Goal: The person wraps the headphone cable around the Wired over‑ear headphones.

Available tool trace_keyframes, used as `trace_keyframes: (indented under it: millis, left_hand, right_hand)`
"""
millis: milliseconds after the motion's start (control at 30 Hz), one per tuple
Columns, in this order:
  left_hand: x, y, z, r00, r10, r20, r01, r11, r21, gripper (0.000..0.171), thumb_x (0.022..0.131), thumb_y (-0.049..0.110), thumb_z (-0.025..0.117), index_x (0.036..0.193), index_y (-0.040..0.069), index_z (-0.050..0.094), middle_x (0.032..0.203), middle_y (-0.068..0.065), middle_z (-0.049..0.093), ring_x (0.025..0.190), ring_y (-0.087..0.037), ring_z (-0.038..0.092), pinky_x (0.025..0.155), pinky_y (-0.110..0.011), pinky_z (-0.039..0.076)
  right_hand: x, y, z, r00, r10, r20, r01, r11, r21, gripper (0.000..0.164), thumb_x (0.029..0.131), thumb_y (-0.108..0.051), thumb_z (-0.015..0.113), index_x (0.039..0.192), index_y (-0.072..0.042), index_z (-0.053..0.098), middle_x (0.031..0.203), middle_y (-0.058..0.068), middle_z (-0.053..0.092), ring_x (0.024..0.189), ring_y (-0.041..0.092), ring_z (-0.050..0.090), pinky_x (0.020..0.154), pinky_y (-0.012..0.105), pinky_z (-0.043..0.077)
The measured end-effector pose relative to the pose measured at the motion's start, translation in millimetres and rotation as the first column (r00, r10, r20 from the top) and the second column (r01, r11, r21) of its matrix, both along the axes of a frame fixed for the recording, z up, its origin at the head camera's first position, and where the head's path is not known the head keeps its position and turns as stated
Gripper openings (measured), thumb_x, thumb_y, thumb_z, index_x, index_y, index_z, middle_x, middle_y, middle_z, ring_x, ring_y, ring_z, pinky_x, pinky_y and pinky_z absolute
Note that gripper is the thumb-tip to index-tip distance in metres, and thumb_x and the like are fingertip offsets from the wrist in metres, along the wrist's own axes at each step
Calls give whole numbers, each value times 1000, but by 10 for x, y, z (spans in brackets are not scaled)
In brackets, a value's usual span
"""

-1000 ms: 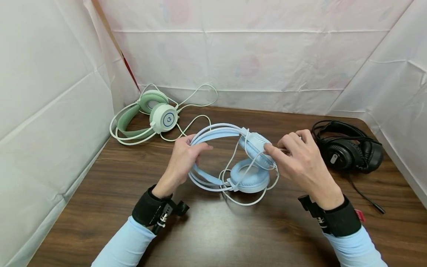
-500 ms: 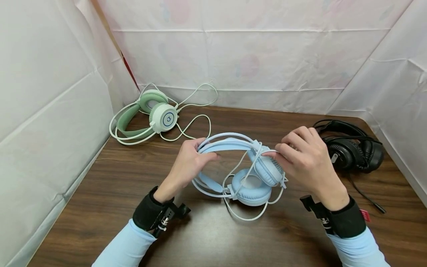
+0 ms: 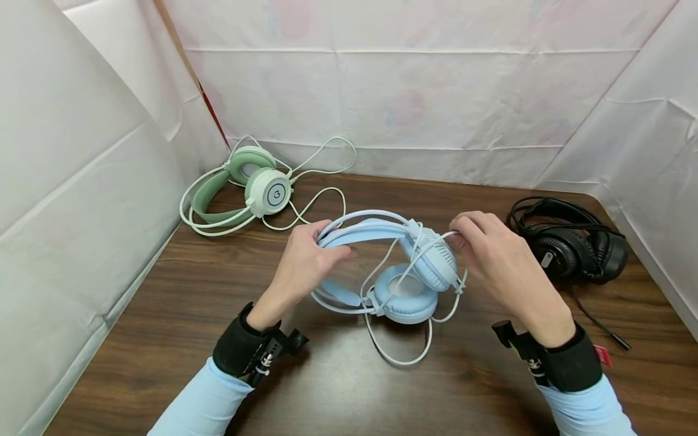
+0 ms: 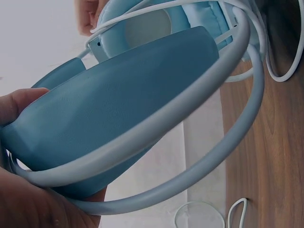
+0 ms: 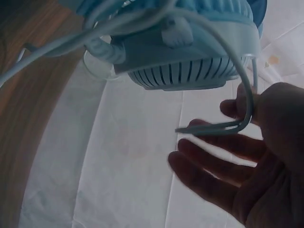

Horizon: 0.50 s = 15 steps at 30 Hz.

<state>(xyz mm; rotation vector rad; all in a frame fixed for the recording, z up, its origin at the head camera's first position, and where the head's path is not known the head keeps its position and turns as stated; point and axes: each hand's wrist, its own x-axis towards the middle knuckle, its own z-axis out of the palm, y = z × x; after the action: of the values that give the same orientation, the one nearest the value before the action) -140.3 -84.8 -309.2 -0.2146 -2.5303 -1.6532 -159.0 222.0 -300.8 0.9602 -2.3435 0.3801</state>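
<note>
In the head view, a pair of light blue headphones (image 3: 433, 260) is held up over the table, tilted, one ear cup above the other. My left hand (image 3: 302, 260) grips the headband at its left end, thumb inside the arc. The left wrist view shows the padded blue band (image 4: 123, 99) and two pale outer hoops close up. At the upper ear cup, my right hand (image 3: 493, 260) pinches a pale cable (image 5: 209, 128) between thumb and index finger; its other fingers are loosely bent. The cable crosses the ear cups, and a loop hangs below them.
Green headphones (image 3: 269, 194) with a pale looping cord lie at the back left. A black headset (image 3: 572, 242) lies at the right, its thin boom or cable end pointing forward. White cloth walls (image 3: 414, 91) stand around the brown wooden table (image 3: 349, 387).
The blue headphones dipped toward me and right, then rose slightly. My right hand shifted a little with the cable, and the loop beneath the cups now hangs lower and narrower.
</note>
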Motion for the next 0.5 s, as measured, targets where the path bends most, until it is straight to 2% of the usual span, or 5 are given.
trace_keyframes:
  millis: [200, 333, 500]
  left_hand:
    - [-5, -2, 2, 1000, 5, -5, -5, 1000, -11, 13, 77, 16, 77, 84, 11, 68, 62, 8, 41, 57, -10, 36, 54, -25, 32]
    - [-10, -9, -3, 1000, 7, 2, -7, 1000, -10, 13, 77, 16, 77, 84, 11, 67, 61, 8, 40, 56, -11, 36, 54, -25, 31]
    - [-13, -28, -3, 1000, 13, 5, -13, 1000, 8, 16, 78, 16, 77, 79, 12, 62, 59, 8, 37, 54, -10, 33, 53, -25, 29]
  right_hand:
    - [-33, 24, -27, 997, -65, 40, 67, 997, -32, 15, 93, 7, 64, 107, 1, 61, 121, 20, 62, 87, 30, 68, 63, 43, 55]
    - [-45, 59, -10, 997, -65, 46, 68, 996, -51, 15, 92, 11, 64, 104, 1, 63, 125, 24, 61, 91, 35, 70, 64, 43, 55]
    - [-63, 112, 28, 998, -61, 34, 64, 995, -77, 22, 87, 17, 65, 105, 3, 67, 120, 24, 66, 99, 38, 71, 70, 47, 58]
